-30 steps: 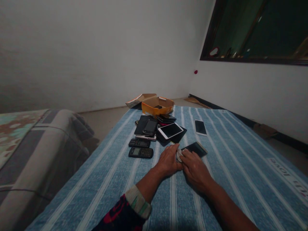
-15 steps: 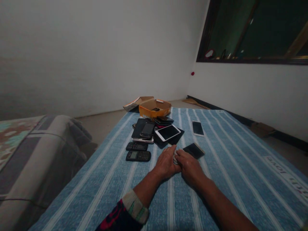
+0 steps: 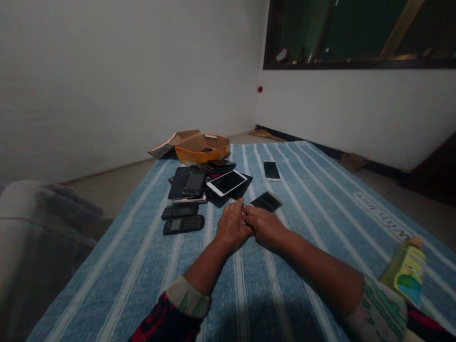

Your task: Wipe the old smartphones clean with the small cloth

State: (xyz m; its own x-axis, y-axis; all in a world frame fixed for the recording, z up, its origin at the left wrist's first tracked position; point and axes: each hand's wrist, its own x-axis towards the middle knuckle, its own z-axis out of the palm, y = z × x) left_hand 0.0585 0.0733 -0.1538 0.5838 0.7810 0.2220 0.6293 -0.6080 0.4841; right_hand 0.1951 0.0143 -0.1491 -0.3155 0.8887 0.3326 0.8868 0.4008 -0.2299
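Note:
Over the striped cloth, my left hand (image 3: 231, 226) and my right hand (image 3: 266, 227) meet, fingers curled together. Whatever lies between them is mostly hidden; only a small pale bit shows at the fingertips. Just beyond my right hand lies a dark-screened smartphone (image 3: 268, 202). A white smartphone (image 3: 227, 183) rests tilted on a dark flat panel (image 3: 245, 186) ahead of my left hand. To the left are two black keypad phones, a nearer one (image 3: 183, 224) and a farther one (image 3: 180, 211). Behind them, a dark phone (image 3: 194, 183) sits on a stack of flat devices.
An orange cardboard box (image 3: 203, 155) with its flap open stands at the table's far end. Another white smartphone (image 3: 271, 171) lies farther back. A bottle with a yellow-green label (image 3: 409, 273) is at the right. A grey-covered seat or bed (image 3: 32, 247) borders the left side.
My view has swung to the right, bringing the bottle and my right sleeve into sight. My hands stay together, and the pale thing between them shows less than before.

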